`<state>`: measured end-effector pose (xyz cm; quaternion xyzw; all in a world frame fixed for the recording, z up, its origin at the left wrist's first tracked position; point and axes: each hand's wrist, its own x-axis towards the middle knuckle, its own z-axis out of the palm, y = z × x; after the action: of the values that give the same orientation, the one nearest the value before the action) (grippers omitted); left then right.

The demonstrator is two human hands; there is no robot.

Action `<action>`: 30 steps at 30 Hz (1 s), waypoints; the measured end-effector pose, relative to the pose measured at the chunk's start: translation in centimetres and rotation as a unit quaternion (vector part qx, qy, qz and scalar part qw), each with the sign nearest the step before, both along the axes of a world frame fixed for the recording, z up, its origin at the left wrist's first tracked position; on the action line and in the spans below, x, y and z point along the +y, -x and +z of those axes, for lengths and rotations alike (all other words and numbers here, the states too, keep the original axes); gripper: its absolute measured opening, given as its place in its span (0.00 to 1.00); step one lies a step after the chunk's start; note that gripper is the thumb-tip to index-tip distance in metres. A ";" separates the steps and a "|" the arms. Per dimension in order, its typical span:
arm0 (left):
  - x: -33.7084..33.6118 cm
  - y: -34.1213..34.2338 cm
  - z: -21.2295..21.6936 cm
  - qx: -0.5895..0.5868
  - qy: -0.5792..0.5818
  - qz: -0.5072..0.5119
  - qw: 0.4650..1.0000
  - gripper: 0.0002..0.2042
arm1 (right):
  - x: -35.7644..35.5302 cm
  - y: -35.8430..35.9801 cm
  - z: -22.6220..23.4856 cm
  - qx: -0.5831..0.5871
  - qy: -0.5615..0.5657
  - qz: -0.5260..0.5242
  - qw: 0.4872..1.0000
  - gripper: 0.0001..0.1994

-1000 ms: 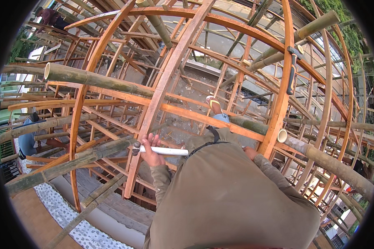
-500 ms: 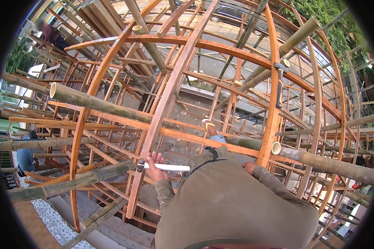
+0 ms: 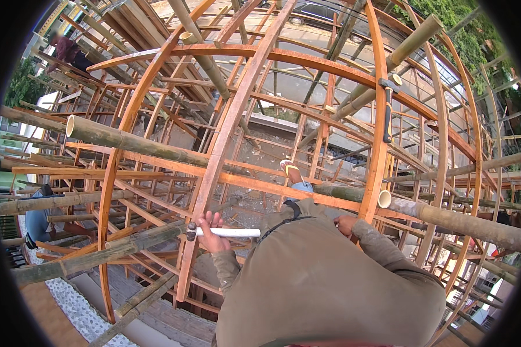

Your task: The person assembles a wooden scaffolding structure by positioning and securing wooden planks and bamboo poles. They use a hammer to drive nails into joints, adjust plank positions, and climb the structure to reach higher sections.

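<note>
My left hand (image 3: 215,242) holds a hammer whose white handle (image 3: 236,232) lies level across the palm. Its dark head (image 3: 191,230) points left, beside the lower end of a long reddish wooden beam (image 3: 219,155). My fingers curl upward around the handle near the head. My right hand (image 3: 345,224) is closed at the right side of my body, close to a curved wooden rib (image 3: 377,179). What it grips, if anything, is hidden. Higher on that rib hangs a second hammer (image 3: 389,110) with a black and yellow handle.
Crossing timber ribs and bamboo poles (image 3: 136,141) surround me, with the ground visible below. A cut bamboo end (image 3: 384,199) juts near my right arm. My sandalled foot (image 3: 291,170) is on the frame. Two people (image 3: 37,217) are at the left, and a dark vehicle (image 3: 312,14) stands beyond.
My right hand has shifted slightly upward and left, away from my body. The left hand and hammer have moved a little to the left.
</note>
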<state>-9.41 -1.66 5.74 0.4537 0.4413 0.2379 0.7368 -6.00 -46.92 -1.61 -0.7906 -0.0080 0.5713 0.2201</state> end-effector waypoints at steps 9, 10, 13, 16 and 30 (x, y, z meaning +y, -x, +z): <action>-0.5 1.8 0.0 0.002 0.011 0.021 1.000 0.25 | 1.8 4.4 -6.0 -0.161 0.089 -0.080 0.980 0.14; -0.5 1.8 0.0 0.002 0.013 0.018 1.000 0.25 | 1.8 4.4 -6.2 -0.160 0.099 -0.083 0.979 0.14; -0.6 1.5 0.0 0.002 0.012 0.015 1.000 0.25 | 1.5 4.4 -6.6 -0.142 0.074 -0.046 0.986 0.15; -0.9 0.8 0.1 0.000 0.012 0.010 1.000 0.25 | 0.7 5.1 -7.6 -0.105 0.071 -0.121 0.985 0.17; -1.1 -0.3 0.0 -0.009 0.017 0.003 1.000 0.24 | -1.0 4.3 -7.1 0.016 -0.142 -0.048 0.989 0.22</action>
<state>-9.13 -2.79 5.73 0.4374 0.4396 0.2367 0.7479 -10.32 -47.97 -8.71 -0.7414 -0.0471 0.5660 0.3574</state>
